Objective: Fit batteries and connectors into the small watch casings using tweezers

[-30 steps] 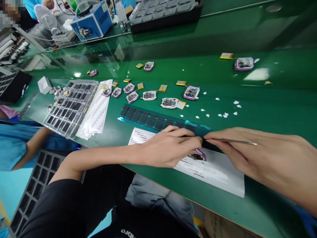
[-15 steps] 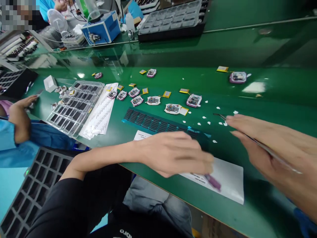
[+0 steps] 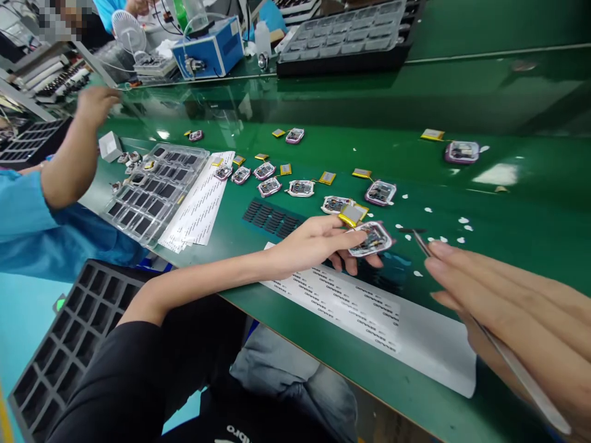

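At counter (image 3: pixel 508 111) centre, left hand (image 3: pixel 314 246) holds a small purple-framed device (image 3: pixel 372 239) by its edge, fingers (image 3: pixel 339 237) pinched shut on it, lifted just off the green surface; a yellow battery (image 3: pixel 353 213) hangs off it on short wires, just above the hand. Right hand (image 3: pixel 517 314) grips metal tweezers (image 3: pixel 484 338), fingers closed around the shaft; tip (image 3: pixel 412 232) sits just right of the device, apart from it, can't tell if the tip carries anything. White label sheet (image 3: pixel 351 304) lies under and in front of the left hand. Dark foam-pad strip (image 3: pixel 272 218) lies just beyond the left wrist. More devices (image 3: pixel 300 188) with batteries in a loose row farther back. Clear tray (image 3: pixel 154 191) of dark parts at left, next to a co-worker's blue sleeve (image 3: pixel 28 215).
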Demonstrator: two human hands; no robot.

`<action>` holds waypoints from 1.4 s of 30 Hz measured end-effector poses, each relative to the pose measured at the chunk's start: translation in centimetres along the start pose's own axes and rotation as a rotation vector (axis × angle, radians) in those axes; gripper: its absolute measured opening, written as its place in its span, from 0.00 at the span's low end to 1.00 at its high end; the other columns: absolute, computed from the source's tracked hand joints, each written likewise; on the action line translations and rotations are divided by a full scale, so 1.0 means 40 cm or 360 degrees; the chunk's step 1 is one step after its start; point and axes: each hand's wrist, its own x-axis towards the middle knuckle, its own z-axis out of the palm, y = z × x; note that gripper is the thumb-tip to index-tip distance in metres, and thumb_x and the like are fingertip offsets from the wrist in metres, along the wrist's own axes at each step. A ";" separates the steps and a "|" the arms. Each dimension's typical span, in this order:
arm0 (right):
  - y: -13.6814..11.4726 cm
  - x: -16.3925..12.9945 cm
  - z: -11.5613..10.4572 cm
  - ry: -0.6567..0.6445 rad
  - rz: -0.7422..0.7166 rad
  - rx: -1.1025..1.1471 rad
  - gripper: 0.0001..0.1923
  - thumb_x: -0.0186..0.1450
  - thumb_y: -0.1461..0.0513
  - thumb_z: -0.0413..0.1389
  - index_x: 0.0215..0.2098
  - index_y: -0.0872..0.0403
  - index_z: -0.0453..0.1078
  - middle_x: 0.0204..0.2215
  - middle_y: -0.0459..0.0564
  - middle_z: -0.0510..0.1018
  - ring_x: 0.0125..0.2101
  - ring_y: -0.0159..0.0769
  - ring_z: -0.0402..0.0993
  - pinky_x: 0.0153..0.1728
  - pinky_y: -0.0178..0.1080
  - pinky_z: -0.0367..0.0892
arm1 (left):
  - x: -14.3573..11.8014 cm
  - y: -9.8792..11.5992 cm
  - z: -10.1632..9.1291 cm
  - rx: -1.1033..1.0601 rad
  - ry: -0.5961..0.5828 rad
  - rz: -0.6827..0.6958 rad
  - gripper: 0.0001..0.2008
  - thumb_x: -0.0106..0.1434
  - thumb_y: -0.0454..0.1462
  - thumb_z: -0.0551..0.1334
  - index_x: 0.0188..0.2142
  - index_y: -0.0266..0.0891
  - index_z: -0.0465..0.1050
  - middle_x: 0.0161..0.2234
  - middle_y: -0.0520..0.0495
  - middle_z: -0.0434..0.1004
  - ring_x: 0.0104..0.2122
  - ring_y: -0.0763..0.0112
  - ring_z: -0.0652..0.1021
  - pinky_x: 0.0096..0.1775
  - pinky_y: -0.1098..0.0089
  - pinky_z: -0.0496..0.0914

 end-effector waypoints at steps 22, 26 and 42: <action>-0.075 -0.003 0.053 0.0096 -0.0283 -0.0106 0.37 0.71 0.66 0.45 0.76 0.44 0.51 0.63 0.43 0.77 0.67 0.41 0.70 0.64 0.51 0.72 | -0.018 -0.007 0.046 -0.0423 0.0401 -0.0126 0.22 0.56 0.37 0.75 0.28 0.40 0.59 0.23 0.59 0.72 0.28 0.73 0.82 0.37 0.67 0.79; -0.055 -0.006 0.051 0.0089 -0.0405 -0.0087 0.34 0.71 0.66 0.48 0.73 0.40 0.59 0.64 0.42 0.75 0.65 0.43 0.72 0.57 0.52 0.77 | -0.024 -0.014 0.056 -0.0441 0.0429 -0.0125 0.23 0.54 0.38 0.77 0.27 0.40 0.59 0.23 0.59 0.73 0.27 0.74 0.82 0.36 0.68 0.79; -0.067 -0.017 0.053 0.0042 -0.0477 -0.0083 0.33 0.69 0.65 0.51 0.73 0.55 0.60 0.63 0.55 0.77 0.67 0.47 0.69 0.67 0.53 0.68 | -0.025 -0.020 0.064 -0.0387 0.0468 -0.0019 0.25 0.51 0.42 0.79 0.26 0.40 0.60 0.20 0.61 0.67 0.25 0.78 0.76 0.32 0.72 0.76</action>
